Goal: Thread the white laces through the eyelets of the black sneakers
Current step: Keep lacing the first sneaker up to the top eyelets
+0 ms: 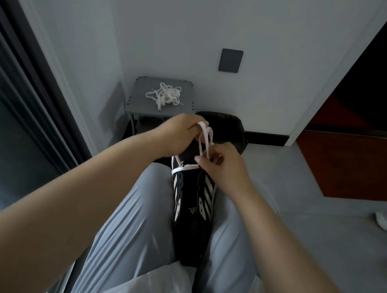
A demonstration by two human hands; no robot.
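A black low-top sneaker with white side stripes lies lengthwise between the person's thighs in light grey trousers, its toe pointing away. A flat white lace crosses the sneaker's front eyelets and rises in a loop above the tongue. The left hand has its fingers curled tight round the top of that loop, holding it up. The right hand pinches the lace strands between thumb and bent fingers, just above the sneaker's eyelet row. Beyond the hands, a tangled second white lace rests on a small grey metal counter against the wall.
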